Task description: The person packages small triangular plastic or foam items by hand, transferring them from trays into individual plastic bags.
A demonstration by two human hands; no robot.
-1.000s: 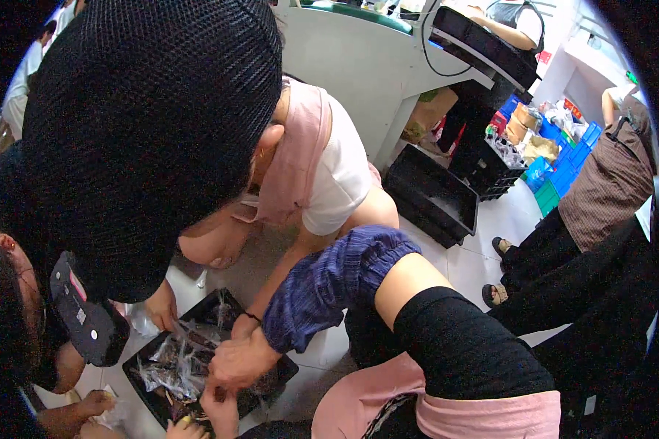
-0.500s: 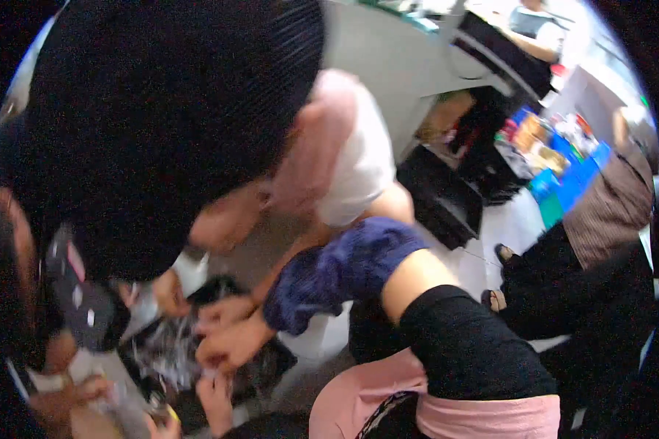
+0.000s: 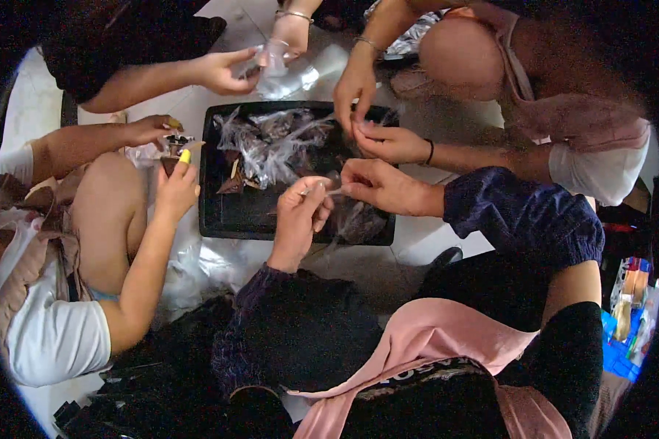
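My left hand (image 3: 301,214) and my right hand (image 3: 382,184) meet over the near right part of a black tray (image 3: 206,183). Their fingers pinch the twisted neck of a clear plastic bag (image 3: 359,223), which hangs below them against the dark tray. What is inside the bag is hard to make out. Clear plastic bags (image 3: 282,146) and some brown pieces (image 3: 234,179) lie in the tray's far left part.
Co-workers crowd around the tray. One co-worker's hands (image 3: 176,183) at left hold a small package, with yellow on the fingers. Others' hands (image 3: 227,69) handle clear plastic at the far side, and another pair (image 3: 377,132) works at far right. Plastic sheeting (image 3: 190,271) lies on the floor.
The view has swung down and become sharper, bringing the tray to the middle. My hands stay together over it, now plainly pinching the bag's neck.
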